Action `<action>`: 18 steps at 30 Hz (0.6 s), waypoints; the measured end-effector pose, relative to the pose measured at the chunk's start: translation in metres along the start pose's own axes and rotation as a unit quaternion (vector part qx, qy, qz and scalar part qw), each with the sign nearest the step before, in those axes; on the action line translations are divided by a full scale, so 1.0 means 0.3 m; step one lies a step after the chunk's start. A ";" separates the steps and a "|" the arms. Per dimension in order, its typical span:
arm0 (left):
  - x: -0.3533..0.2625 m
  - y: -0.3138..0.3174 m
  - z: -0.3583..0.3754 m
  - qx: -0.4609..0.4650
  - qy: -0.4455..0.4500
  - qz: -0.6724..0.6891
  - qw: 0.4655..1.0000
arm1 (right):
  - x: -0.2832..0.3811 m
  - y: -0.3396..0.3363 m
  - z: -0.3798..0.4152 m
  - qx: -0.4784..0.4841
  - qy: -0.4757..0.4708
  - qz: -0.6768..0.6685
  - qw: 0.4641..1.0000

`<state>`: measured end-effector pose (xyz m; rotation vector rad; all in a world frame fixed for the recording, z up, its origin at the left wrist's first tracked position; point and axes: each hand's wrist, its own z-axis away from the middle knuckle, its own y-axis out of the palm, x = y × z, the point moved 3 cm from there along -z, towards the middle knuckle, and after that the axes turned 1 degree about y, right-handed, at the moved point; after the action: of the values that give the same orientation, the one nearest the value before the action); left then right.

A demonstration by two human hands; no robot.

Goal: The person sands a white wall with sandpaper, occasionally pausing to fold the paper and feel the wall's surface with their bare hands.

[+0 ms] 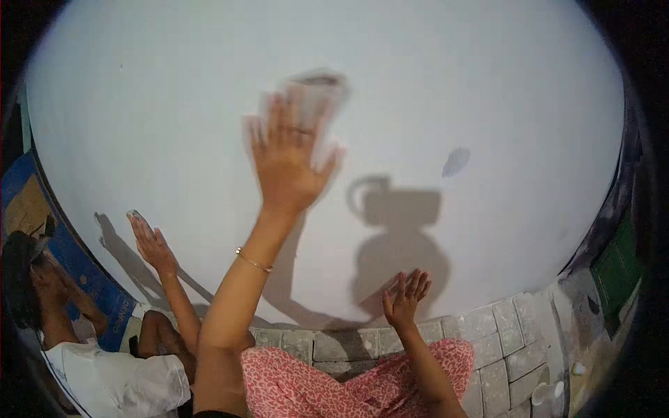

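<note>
My left hand (286, 157) is raised against a large white surface (188, 90), its fingers spread and blurred by motion. A blurred greyish patch (322, 87) shows at and beyond the fingertips; whether it is a thin piece under them or a shadow is unclear. Lower down, my right hand (406, 299) lies against the bottom part of the white surface with its fingers apart and nothing visible in it. A small grey mark (456, 161) is on the surface to the upper right.
At the left a co-worker in a white top (118, 380) holds a hand (153, 247) against the surface. Grey paving blocks (488, 348) run along its bottom edge. A blue panel (90, 279) stands far left, a green one (617, 272) far right. A whitish cup-like object (547, 393) lies lower right.
</note>
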<state>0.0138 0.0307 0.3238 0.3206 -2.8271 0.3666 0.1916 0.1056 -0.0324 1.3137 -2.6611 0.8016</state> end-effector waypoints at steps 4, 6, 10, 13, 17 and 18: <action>-0.004 0.026 0.074 -0.022 -0.055 -0.020 0.998 | 0.012 -0.006 0.014 -0.005 -0.014 0.001 1.000; -0.065 0.046 0.134 0.025 0.139 -0.021 0.990 | 0.009 0.000 0.025 -0.002 -0.009 0.000 1.000; 0.089 0.020 0.150 -0.112 -0.148 0.007 0.983 | 0.001 0.013 0.029 -0.002 0.001 -0.015 1.000; 0.013 0.035 0.209 -0.066 -0.129 0.036 0.989 | 0.001 0.016 0.046 0.013 0.006 -0.012 1.000; 0.039 0.031 0.263 0.009 -0.035 -0.008 0.999 | 0.001 0.014 0.033 0.010 0.002 -0.015 1.000; 0.075 0.015 0.253 -0.019 -0.112 -0.002 0.993 | 0.001 0.017 0.030 0.007 -0.003 -0.012 1.000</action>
<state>-0.0264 0.0100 0.2587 0.3821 -3.0480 0.2909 0.1890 0.1037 -0.0423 1.3502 -2.6428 0.8165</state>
